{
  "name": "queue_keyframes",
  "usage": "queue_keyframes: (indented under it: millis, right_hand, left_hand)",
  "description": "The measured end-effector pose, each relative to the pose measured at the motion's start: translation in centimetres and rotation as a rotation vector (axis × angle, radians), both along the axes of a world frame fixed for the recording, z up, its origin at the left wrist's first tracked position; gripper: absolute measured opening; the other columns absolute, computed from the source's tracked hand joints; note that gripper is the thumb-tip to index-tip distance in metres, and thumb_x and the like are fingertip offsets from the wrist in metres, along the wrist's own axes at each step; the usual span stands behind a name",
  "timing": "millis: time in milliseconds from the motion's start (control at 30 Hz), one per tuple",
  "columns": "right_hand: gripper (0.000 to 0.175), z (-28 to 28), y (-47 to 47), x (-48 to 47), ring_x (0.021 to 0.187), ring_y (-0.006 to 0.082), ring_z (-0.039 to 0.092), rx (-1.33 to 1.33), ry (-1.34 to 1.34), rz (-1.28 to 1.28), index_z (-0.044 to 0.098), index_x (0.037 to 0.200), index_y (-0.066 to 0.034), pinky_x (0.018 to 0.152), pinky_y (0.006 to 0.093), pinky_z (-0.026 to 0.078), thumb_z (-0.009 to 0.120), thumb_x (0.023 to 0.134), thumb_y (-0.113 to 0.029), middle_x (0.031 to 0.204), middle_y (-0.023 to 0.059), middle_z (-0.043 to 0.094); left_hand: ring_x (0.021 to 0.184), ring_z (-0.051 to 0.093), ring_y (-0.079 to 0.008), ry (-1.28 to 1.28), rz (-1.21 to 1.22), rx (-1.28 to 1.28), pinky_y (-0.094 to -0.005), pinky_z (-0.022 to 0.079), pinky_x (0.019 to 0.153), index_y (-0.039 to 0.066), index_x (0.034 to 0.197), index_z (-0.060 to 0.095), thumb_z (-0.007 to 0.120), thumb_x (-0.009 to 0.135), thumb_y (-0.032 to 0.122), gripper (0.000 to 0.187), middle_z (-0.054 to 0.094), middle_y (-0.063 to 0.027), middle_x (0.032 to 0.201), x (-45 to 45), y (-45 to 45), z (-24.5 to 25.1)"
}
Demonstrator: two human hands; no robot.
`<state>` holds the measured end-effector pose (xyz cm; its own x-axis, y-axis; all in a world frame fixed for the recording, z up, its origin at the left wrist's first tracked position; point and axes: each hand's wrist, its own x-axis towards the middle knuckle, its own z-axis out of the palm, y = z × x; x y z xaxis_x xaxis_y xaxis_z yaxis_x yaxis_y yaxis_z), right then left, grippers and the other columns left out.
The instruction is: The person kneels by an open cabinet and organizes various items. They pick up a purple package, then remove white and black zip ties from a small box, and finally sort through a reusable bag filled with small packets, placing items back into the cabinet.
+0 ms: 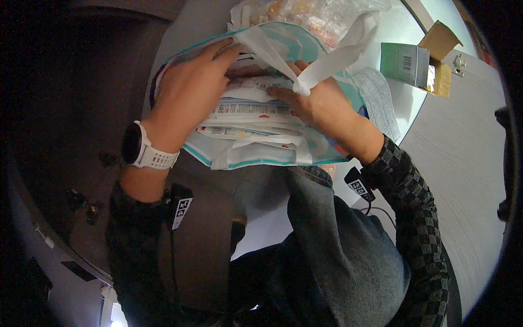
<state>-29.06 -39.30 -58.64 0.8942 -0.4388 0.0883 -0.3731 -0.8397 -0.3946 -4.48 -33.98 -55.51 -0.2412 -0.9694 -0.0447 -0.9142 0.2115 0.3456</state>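
Note:
A white tote bag with teal edging stands with its mouth open towards me. Several flat white plastic packages with red marks and print are stacked inside. My left hand, above a white-strapped wristwatch, reaches over the bag's left side, its fingertips near the far rim. My right hand reaches in from the right, fingers beside a whitish package with dark specks. A white fabric handle crosses in front of its fingers. Whether either hand grips anything is hard to tell.
Clear plastic wrapping with orange-toned contents lies beyond the bag. An open green and grey carton rests at the upper right on the white surface. Folded grey cloth lies beside the bag. A metal latch sits on a grey panel at the right.

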Motion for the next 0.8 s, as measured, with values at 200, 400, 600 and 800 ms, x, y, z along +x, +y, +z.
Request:
queue_keyframes:
  millis: [200,400,600,800]
  right_hand:
    - [0.036,-1.0,0.0,-0.4,0.094,0.0315,0.061,0.076,0.094,-0.019,0.072,0.106,-0.0167,0.075,0.0412,0.052,0.068,0.072,-0.008,0.110,0.0099,0.062]
    - [0.022,-1.8,-0.9,-0.6,0.081,0.0344,0.063,0.113,0.089,-0.128,0.068,0.097,-0.0159,0.070,0.0420,0.053,0.065,0.076,-0.010,0.102,0.0067,0.064]
    - [0.023,-0.7,-1.1,-0.3,0.087,0.0318,0.065,0.050,0.057,0.018,0.063,0.105,-0.0127,0.073,0.0421,0.054,0.066,0.082,-0.013,0.106,0.0119,0.063]
    - [0.022,-0.3,-2.1,0.6,0.095,0.0265,0.066,0.878,-0.089,-0.126,0.061,0.116,-0.0101,0.080,0.0399,0.054,0.057,0.095,-0.014,0.113,0.0135,0.063]
  left_hand:
    - [0.088,0.068,-0.0341,-0.032,-0.032,0.131,-0.0444,0.055,0.078,0.012,0.117,0.065,0.063,0.082,0.010,0.036,0.066,-0.0109,0.113,0.2,-0.9,-1.3]
    - [0.087,0.067,-0.0331,-0.137,-0.138,0.269,-0.0453,0.054,0.076,0.015,0.101,0.073,0.058,0.084,0.012,0.022,0.066,-0.0091,0.100,0.2,-0.5,-1.4]
    - [0.089,0.069,-0.0338,-0.084,-0.140,0.258,-0.0430,0.055,0.078,0.009,0.086,0.074,0.063,0.079,0.010,0.013,0.064,-0.0120,0.118,0.2,0.0,-0.9]
    - [0.097,0.069,-0.0349,-0.061,-0.058,0.349,-0.0427,0.055,0.084,0.013,0.089,0.076,0.067,0.078,0.008,0.015,0.041,-0.0127,0.151,0.1,-0.2,-0.7]
